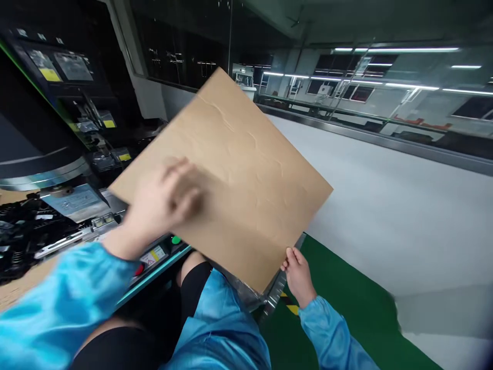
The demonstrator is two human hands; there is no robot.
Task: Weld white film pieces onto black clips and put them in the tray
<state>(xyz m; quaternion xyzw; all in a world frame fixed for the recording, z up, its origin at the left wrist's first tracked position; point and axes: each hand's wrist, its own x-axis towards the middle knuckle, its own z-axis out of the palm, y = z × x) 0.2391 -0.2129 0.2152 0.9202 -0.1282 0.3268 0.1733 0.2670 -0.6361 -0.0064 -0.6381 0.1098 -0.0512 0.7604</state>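
A large brown cardboard sheet (239, 180) with wrinkles on its face is held up tilted before me. My right hand (296, 270) pinches its lower right edge between thumb and fingers. Over the sheet's left part is my left hand (169, 195), blurred by motion, with its fingers curled; whether it touches the sheet or holds anything I cannot make out. Both arms wear light blue sleeves. Under the sheet's lower corner, part of a metal edge and some clear plastic show.
On the left stands a dark machine (34, 149) with a metal rail (65, 244) and black parts beside it. A white wall (358, 205) with windows above runs along the right. The floor (339, 288) is green, with a yellow and black strip.
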